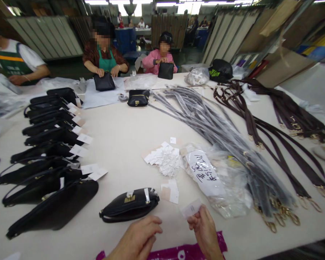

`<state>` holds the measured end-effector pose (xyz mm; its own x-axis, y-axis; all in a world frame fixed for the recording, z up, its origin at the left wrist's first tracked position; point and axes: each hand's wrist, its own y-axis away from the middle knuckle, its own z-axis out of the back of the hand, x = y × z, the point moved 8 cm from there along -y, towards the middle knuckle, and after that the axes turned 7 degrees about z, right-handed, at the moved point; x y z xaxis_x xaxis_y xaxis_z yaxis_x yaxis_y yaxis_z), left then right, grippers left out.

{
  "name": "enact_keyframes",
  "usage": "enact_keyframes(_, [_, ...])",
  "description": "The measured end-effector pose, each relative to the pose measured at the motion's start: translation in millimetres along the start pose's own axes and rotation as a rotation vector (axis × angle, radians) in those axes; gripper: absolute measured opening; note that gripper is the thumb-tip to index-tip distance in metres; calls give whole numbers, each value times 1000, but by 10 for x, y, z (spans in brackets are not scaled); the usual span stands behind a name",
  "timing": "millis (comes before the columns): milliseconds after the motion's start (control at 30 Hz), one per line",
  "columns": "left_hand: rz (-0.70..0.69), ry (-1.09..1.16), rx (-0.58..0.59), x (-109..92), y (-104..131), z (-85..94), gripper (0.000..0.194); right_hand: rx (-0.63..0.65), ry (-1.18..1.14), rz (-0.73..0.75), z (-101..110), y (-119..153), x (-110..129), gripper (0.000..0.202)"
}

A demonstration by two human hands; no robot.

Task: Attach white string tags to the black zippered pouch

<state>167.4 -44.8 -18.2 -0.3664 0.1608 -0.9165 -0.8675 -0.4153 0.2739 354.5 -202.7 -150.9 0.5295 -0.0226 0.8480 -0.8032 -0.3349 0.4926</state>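
My right hand, at the bottom centre-right, pinches a small whitish tag between thumb and fingers. To its left, my left hand hovers with bent, slightly spread fingers and nothing visible in them. Just beyond my left hand lies a black handbag with a gold clasp and a white strip on it. A few loose tags rest between the bag and a larger pile of white tags. Purple plastic lies under both hands at the near edge.
Black bags with tags stand in a row at left. A plastic bag with handwritten paper, wrapped straps and dark brown straps cover the right. Across the table, people handle black bags.
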Motion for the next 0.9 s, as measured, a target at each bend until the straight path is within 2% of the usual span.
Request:
enact_keyframes(67, [119, 79, 38, 79, -170, -151, 46, -18, -13, -3, -20, 69, 32, 57])
enact_keyframes(167, [275, 268, 145, 189, -392, -475, 76, -2, -12, -23, -81, 179, 48, 50])
enact_keyframes(200, [305, 312, 172, 212, -444, -571, 80, 17, -10, -33, -107, 217, 47, 47])
enact_keyframes(233, [324, 344, 192, 230, -481, -651, 77, 42, -10, -42, -133, 259, 48, 43])
enact_keyframes(333, [350, 433, 238, 283, -493, -809, 51, 141, -11, -63, -193, 408, 69, 33])
enact_keyframes(433, [356, 461, 203, 369, -421, -812, 29, 298, -18, -51, -247, 593, 136, 29])
enact_keyframes(500, [359, 417, 134, 435, -377, -735, 25, 405, -41, -58, -275, 713, 174, 27])
enact_keyframes(567, [333, 329, 64, 455, -353, -625, 24, 486, -22, -81, -289, 789, 190, 34])
enact_keyframes(633, [270, 215, 36, 402, -342, -532, 24, 554, 105, -86, -301, 809, 180, 39])
enact_keyframes(733, [167, 52, 77, 260, -307, -495, 27, 639, 288, -51, -346, 781, 136, 29])
enact_keyframes(900, [124, -152, 140, 187, -216, -568, 27, 729, 291, -92, -436, 823, -68, 21])
